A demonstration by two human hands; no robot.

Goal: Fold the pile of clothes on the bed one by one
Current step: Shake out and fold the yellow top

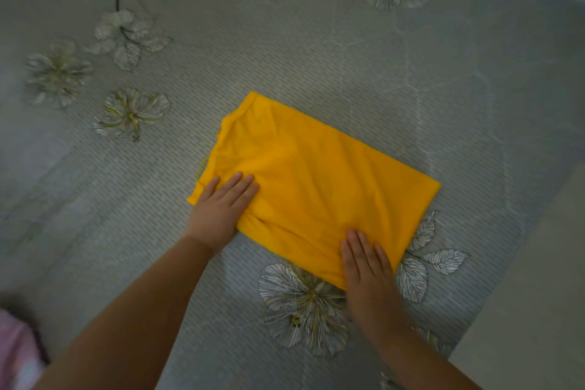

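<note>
On the grey bedsheet with printed white flowers (316, 41), near the middle of my view, lies the bright yellow folded cloth garment (316, 174), already made into a rough rectangle that sits a little diagonal to me. I have my left hand (221, 206) flat on its near left corner, fingers straight and together, with the palm half on the cloth and half on the sheet; I judge it is placed there to keep the loose edges at that end from opening. My right hand (364, 263) lies flat on the near right edge, also with straight fingers, so neither hand grips or pinches anything; both only press down. I think this is the smoothing step, because some soft wrinkles run across the top layer between my two hands, and pressing at two corners holds the fold while the fabric settles. The left end looks less tidy, with a small seam or collar edge showing, so this side may need more care. At the lower left corner of the view I see a blurred pink and white fabric (19, 355), perhaps another piece of clothing, but I cannot tell what it is.
</note>
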